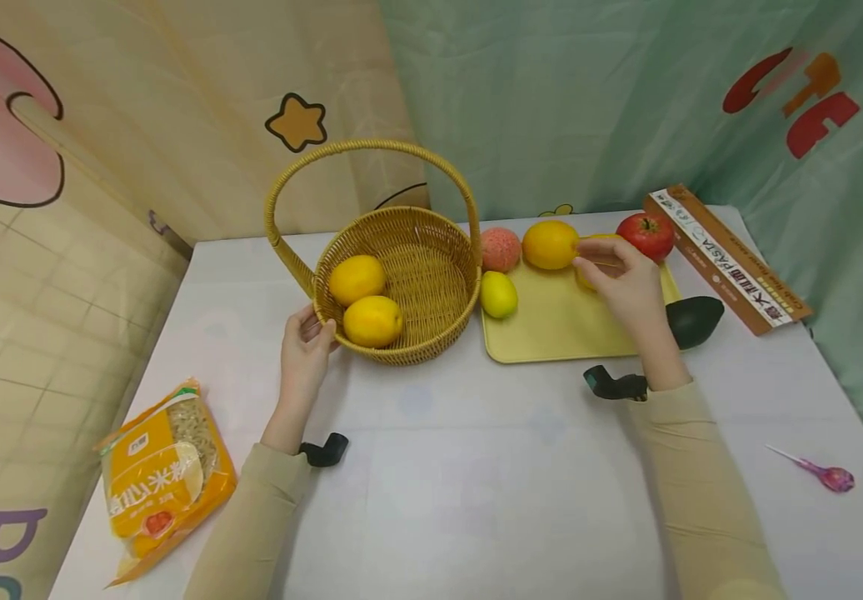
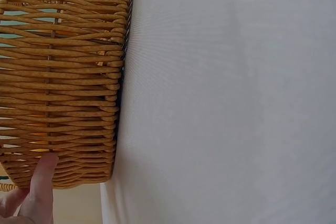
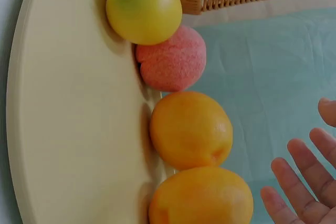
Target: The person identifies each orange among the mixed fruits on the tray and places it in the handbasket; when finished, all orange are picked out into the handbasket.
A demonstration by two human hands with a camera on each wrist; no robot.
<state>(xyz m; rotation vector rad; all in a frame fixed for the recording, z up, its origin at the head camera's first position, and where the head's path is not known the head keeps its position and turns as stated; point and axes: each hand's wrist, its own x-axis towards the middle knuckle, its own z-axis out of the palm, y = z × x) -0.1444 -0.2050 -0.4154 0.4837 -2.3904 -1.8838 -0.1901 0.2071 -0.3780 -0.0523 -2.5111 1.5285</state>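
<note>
Head view: we identify two bare hands at work over the table (image 1: 431, 508). We find the left hand (image 1: 304, 354) gripping the near-left rim of the basket (image 1: 435, 292), thumb at the rim; our left wrist view shows a digit lying against the outer weave. We count two yellow fruits (image 1: 373, 322) inside the basket.

We find the right hand (image 1: 630, 287) released, its fingers extended and apart, holding nothing. In the right wrist view, we see it clear of two orange fruits (image 3: 191, 130), which sit side by side along the far part of the tray (image 3: 73, 108), beside the peach (image 3: 173, 60).
</note>
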